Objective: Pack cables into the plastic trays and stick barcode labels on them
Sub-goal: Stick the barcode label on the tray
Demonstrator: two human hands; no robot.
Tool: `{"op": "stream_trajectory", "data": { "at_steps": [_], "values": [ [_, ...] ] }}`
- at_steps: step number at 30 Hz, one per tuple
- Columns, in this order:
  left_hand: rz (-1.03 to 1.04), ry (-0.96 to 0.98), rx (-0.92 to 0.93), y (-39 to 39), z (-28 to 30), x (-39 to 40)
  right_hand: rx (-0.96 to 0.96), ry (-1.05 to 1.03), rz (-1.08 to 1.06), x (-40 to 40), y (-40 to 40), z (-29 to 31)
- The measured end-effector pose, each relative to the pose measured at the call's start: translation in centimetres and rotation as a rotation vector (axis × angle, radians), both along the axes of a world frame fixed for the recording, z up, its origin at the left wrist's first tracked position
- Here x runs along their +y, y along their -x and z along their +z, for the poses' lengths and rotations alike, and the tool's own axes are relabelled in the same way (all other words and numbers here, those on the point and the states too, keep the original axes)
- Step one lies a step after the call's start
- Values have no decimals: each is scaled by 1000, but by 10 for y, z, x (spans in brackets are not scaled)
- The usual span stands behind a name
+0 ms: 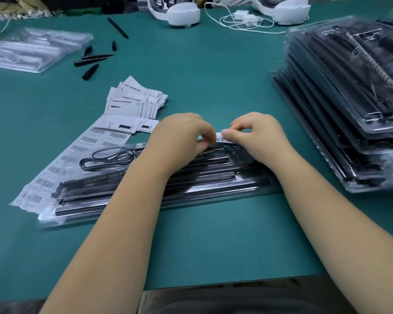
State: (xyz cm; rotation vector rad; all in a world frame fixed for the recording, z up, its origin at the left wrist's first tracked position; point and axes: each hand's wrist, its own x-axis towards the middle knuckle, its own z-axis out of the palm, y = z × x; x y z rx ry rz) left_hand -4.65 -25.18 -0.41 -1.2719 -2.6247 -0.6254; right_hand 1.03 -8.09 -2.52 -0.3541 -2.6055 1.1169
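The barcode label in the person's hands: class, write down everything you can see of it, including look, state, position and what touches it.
The barcode label is a small white paper strip printed with black bars and a line of small print too fine to read. It is pinched at each end, the left hand on its left end, the right hand on its right, whose fingers cover part of it. It lies roughly level at the far edge of the clear plastic tray; whether it is stuck down cannot be told.

Green table (213,71). Two white headsets far edge (179,12) (281,10), white charger with cord (243,18) between. Black pen (117,27), black pointed pieces (91,62) far left. Leaflets (134,100).
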Motion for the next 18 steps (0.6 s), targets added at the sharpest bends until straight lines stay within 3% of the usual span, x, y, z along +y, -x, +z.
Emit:
{"op": "stream_trajectory", "data": {
  "at_steps": [5,14,18],
  "values": [
    [19,55,-30,-3,-1,6,-9,74,-77,6,2,-5],
    [43,77,-65,-3,-2,7,-37,-77,-51,3,7,-6],
    [50,102,-165,-1,-1,5,-57,-82,-34,4,8,-6]
  ]
}}
